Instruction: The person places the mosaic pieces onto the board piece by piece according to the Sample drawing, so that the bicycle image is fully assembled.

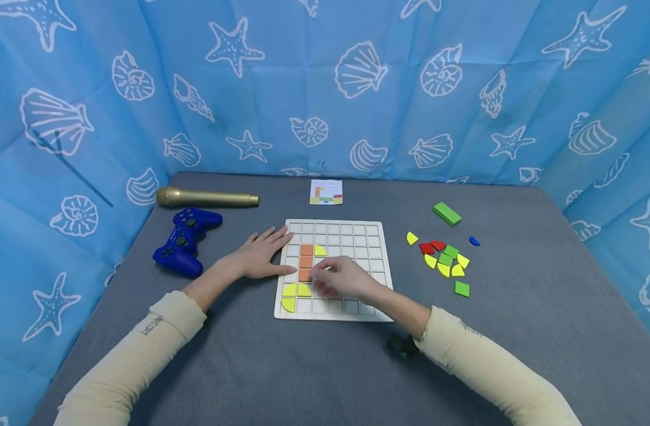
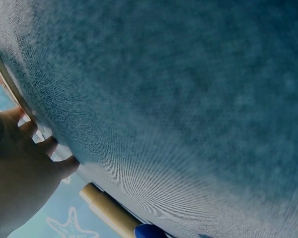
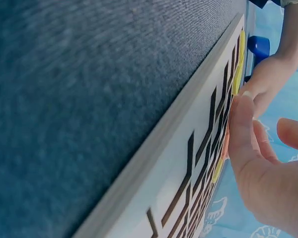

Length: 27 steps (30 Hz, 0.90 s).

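A white grid board (image 1: pixel 364 316) lies flat on the table. Three orange square tiles (image 1: pixel 306 262) stand in a column on it, with one yellow piece (image 1: pixel 320 251) beside the top tile and three yellow pieces (image 1: pixel 288 305) at lower left. My left hand (image 1: pixel 261 258) rests with spread fingers at the board's left edge; it also shows in the left wrist view (image 2: pixel 25 163). Over the board, my right hand (image 1: pixel 343 277) has its fingertips by the lowest orange tile. The right wrist view shows an extended digit (image 3: pixel 246 134) near the board, with no piece visible between the fingers.
Right of the board lie loose yellow, red and green pieces (image 1: pixel 444 269), a green block (image 1: pixel 446 213) and a small blue piece (image 1: pixel 475 241). A pattern card (image 1: pixel 326 192) sits behind the board. At left are a blue game controller (image 1: pixel 183 242) and a gold microphone (image 1: pixel 213 198).
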Each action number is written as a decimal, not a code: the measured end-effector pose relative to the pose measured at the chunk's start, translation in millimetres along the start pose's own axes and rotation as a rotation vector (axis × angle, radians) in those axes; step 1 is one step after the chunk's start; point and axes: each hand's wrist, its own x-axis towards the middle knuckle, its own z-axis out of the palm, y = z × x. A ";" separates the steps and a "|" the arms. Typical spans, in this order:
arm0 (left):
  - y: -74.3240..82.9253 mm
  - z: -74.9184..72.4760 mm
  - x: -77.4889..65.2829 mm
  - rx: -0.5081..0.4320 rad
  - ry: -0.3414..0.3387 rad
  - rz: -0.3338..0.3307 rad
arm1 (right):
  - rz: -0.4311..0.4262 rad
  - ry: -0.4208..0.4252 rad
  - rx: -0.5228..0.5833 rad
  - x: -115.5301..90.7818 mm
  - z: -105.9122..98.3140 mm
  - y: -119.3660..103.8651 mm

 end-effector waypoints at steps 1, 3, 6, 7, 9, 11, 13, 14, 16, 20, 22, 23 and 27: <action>0.1 0.1 0.1 0.002 0.000 0.001 | 0.006 -0.004 0.013 0.1 0.1 -0.8; 0.6 0.0 0.3 0.003 0.000 0.002 | 0.015 -0.019 0.035 0.4 0.6 -2.1; 1.5 -0.3 0.4 0.002 0.001 0.003 | 0.020 -0.037 0.041 0.3 1.6 -4.2; 1.7 -0.5 0.5 0.002 0.003 0.002 | 0.020 -0.039 0.039 0.3 1.8 -4.6; 2.3 -0.9 0.4 0.002 0.005 0.003 | 0.018 -0.037 0.038 1.0 1.5 -3.7; 2.6 -1.3 -0.1 0.000 0.008 0.007 | 0.018 -0.039 0.055 1.6 0.1 -1.9; 2.5 -1.3 -0.4 0.000 0.009 0.011 | 0.017 -0.047 0.079 2.3 -3.3 0.9; 2.5 -1.3 -0.5 0.001 0.010 0.011 | 0.016 -0.058 0.099 2.6 -6.0 2.3; 1.9 -1.2 -0.6 -0.001 0.011 0.015 | 0.014 -0.092 0.156 2.5 -13.2 6.1; 1.2 -0.8 -0.8 -0.001 0.014 0.020 | 0.011 -0.187 0.274 -2.3 -32.4 14.4; 1.2 -0.9 -1.4 -0.001 0.014 0.020 | 0.011 -0.218 0.321 -6.5 -42.7 19.8; 1.3 -0.9 -1.7 -0.001 0.013 0.019 | 0.015 -0.222 0.338 -9.0 -47.5 21.8; 1.7 -0.8 -2.6 -0.004 0.013 0.011 | 0.042 -0.190 0.396 -17.6 -66.3 32.1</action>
